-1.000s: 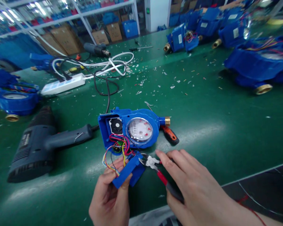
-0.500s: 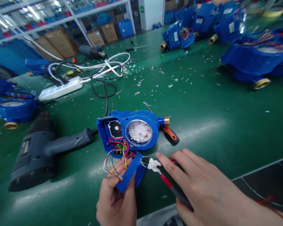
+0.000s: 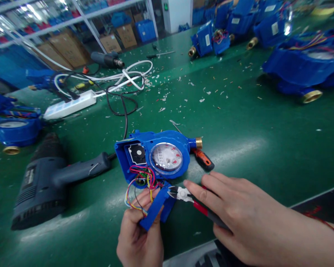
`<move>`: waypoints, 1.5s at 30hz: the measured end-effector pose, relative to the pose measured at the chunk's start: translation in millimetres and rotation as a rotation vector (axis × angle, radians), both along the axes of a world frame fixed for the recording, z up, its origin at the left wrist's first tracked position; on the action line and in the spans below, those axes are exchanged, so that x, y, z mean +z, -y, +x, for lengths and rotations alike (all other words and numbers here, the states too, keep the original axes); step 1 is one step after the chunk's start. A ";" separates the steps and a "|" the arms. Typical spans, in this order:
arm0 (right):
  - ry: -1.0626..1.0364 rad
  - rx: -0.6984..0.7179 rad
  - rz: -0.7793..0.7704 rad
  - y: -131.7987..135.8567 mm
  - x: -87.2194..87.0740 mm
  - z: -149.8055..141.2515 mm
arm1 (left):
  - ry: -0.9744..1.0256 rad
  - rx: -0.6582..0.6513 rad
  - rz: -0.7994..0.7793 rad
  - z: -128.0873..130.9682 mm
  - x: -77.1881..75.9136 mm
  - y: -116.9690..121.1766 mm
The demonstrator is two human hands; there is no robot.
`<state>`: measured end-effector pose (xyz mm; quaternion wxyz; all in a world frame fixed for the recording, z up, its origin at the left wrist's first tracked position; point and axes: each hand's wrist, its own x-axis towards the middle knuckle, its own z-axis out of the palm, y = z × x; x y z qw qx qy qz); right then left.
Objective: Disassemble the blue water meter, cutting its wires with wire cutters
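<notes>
A blue water meter (image 3: 167,158) with a round dial lies on the green bench, its side compartment showing a black-and-white part and coloured wires (image 3: 141,174). Just in front of it, my left hand (image 3: 140,230) is closed around a blue plastic cover (image 3: 155,209), with several wires running beside the fingers. My right hand (image 3: 233,215) grips diagonal cutters (image 3: 199,207) by the red and grey handles. The cutter jaws meet the upper edge of the cover. Part of the handles is hidden under the right hand.
A heat gun (image 3: 44,181) lies at left, a white power strip (image 3: 69,105) and tangled cables behind it. An orange-handled screwdriver (image 3: 204,160) lies beside the meter. More blue meters (image 3: 300,66) stand at right and far back. Scraps litter the green bench (image 3: 239,126).
The view has shifted a little. The cutters keep their jaws at the cover's edge, and their handles lie slightly flatter. Both hands keep their hold.
</notes>
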<state>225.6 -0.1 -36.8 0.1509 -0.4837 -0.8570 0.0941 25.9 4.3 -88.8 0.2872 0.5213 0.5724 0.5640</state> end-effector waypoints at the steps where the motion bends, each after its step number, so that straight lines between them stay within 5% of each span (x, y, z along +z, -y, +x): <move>1: 0.007 -0.001 0.001 -0.3 0.6 -0.3 | 0.027 0.009 -0.013 1.5 1.3 0.4; 17: 0.043 -0.023 0.081 -4.5 -2.0 -5.5 | 0.024 0.001 -0.054 -0.6 3.7 1.8; 23: -0.070 -0.147 0.169 4.8 -12.2 4.1 | 0.242 0.014 -0.180 -6.8 -1.7 -1.7; 29: -0.252 -0.190 -0.003 18.9 -8.7 11.5 | 0.449 -0.098 -0.574 -18.7 12.0 -1.2; 34: -0.388 -0.264 -0.262 25.5 -14.5 12.0 | 0.563 -0.236 -0.698 -19.0 32.7 1.1; 45: 0.004 0.202 0.262 -14.3 2.6 17.3 | 0.779 -0.425 -0.692 -20.3 46.3 2.0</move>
